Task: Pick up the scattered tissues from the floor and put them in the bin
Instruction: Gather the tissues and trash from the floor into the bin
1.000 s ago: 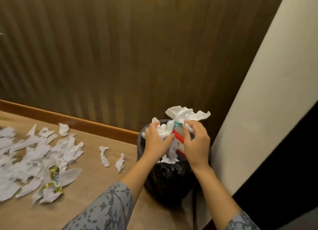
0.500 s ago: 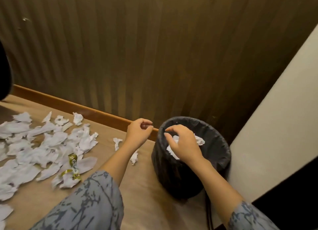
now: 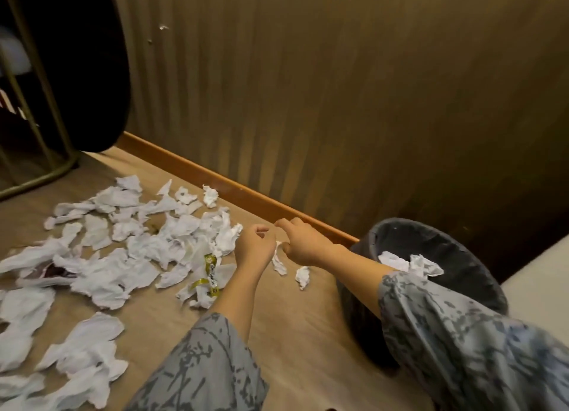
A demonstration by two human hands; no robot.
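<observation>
Both hands are now away from the bin (image 3: 462,256) and reaching out over the floor (image 3: 277,333) toward the scattered tissues (image 3: 123,256); half a second ago the right hand was over the bin's mouth and the left hand was hovering just beside its rim. The left hand (image 3: 254,248) is hanging above the near edge of the tissue pile, its fingers loosely curled and holding nothing. The right hand (image 3: 303,241) is stretching forward with the fingers loosely extended, apart and empty, above two small crumpled tissue scraps (image 3: 291,267) lying on their own between the pile and the bin. The bin, lined with a black bag, is sitting at the right against the wall, with white tissues (image 3: 411,264) lying inside it, and the right sleeve (image 3: 462,333) is crossing in front of its near side. A yellow and white wrapper (image 3: 211,270) is lying among the tissues near the left wrist. A dark rounded object with a metal frame (image 3: 46,164) is standing at the far left. A wooden skirting board (image 3: 246,192) is running along the ribbed wall (image 3: 338,87) behind the pile.
</observation>
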